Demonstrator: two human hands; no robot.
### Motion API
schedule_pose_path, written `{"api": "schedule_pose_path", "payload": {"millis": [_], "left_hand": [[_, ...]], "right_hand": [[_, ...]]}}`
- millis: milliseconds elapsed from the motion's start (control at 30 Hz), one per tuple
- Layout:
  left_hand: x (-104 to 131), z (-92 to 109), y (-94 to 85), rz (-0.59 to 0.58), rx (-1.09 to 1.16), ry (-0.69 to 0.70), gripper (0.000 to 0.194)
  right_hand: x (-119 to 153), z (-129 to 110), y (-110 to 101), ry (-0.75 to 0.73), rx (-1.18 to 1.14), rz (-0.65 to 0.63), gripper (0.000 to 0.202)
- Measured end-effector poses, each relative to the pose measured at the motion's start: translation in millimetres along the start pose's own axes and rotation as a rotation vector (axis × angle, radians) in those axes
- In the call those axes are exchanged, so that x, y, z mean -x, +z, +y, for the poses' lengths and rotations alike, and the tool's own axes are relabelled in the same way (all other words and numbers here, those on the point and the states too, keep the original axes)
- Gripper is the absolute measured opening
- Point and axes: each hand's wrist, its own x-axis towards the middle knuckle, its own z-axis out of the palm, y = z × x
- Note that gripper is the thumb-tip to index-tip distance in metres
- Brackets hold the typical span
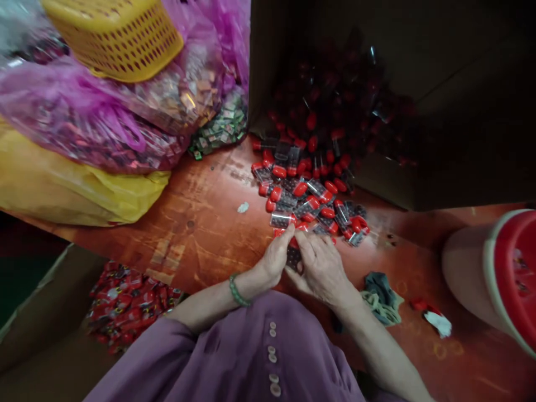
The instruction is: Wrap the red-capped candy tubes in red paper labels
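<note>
Both hands meet over the near edge of a pile of small clear containers with red caps [299, 188]. Between them is one such container [293, 257], dark beads showing through its clear body. My right hand [320, 268] wraps round its body with curled fingers. My left hand [276, 257], with a green bead bracelet [237, 291] at the wrist, pinches at the container's red cap end with thumb and fingers; its fingertips are partly hidden.
A large dark carton [387, 178] lies open behind the pile. Bulging plastic bags [84, 111] and a yellow basket [125, 42] are at left, a red-lidded bucket [469, 268] at right. Cloth [380, 296] lies near my right forearm. Red packets [129, 304] fill a lower-left box.
</note>
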Motion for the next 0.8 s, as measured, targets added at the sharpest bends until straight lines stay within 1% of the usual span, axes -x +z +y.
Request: {"api": "schedule_pose_path", "payload": {"millis": [33, 100, 167, 267, 300, 333, 400, 467, 500, 533, 600, 633, 700, 733, 800], "left_hand": [[2.1, -2.8, 0.1, 0.079, -0.078, 0.074, 0.047], [6.1, -7.2, -3.3, 0.177, -0.237, 0.204, 0.028], [8.4, -9.8, -9.4, 0.213, -0.324, 0.292, 0.019], [6.5, -11.1, -16.3, 0.224, -0.28, 0.343, 0.016], [5.0, -11.2, -17.1, 0.226, -0.22, 0.334, 0.018], [3.6, -11.3, -17.0, 0.214, -0.142, 0.295, 0.022], [2.7, -11.8, -15.2, 0.144, 0.016, 0.123, 0.039], [5.4, -13.4, -12.0, 0.048, 0.108, -0.069, 0.058], [7.9, -14.8, -10.4, 0.007, 0.119, -0.133, 0.063], [10.7, -16.7, -9.0, -0.02, 0.115, -0.161, 0.065], [16.0, -21.8, -7.7, -0.049, 0.068, -0.143, 0.066], [18.4, -24.6, -8.1, -0.069, 0.03, -0.134, 0.064], [23.9, -28.8, -11.7, -0.141, -0.058, -0.142, 0.06], [27.5, -29.2, -14.6, -0.191, -0.087, -0.162, 0.056], [35.9, -24.5, -21.9, -0.28, -0.199, -0.177, 0.048]], "right_hand": [[-1.8, -2.6, 0.6, -0.016, 0.007, 0.018, 0.061], [-5.6, -7.9, 0.6, -0.065, 0.024, 0.052, 0.061], [-8.7, -12.3, 0.0, -0.101, 0.031, 0.062, 0.06], [-9.9, -14.0, -1.0, -0.064, -0.01, 0.021, 0.06], [-9.2, -13.0, -1.6, -0.029, -0.058, -0.012, 0.061], [-7.8, -11.5, -2.2, 0.014, -0.128, -0.056, 0.062], [-3.0, -7.9, -2.7, 0.1, -0.325, -0.146, 0.067], [4.9, -5.7, -0.5, 0.17, -0.552, -0.167, 0.071], [10.1, -6.0, 2.1, 0.208, -0.664, -0.145, 0.07], [15.9, -7.5, 5.8, 0.255, -0.77, -0.108, 0.064], [28.6, -14.3, 15.3, 0.408, -0.951, -0.001, 0.047], [35.0, -19.5, 20.2, 0.499, -1.008, 0.053, 0.039], [46.4, -31.9, 28.5, 0.661, -1.07, 0.144, 0.03], [50.9, -38.1, 31.5, 0.715, -1.089, 0.177, 0.028], [56.1, -47.4, 35.7, 0.778, -1.14, 0.225, 0.026]]}}
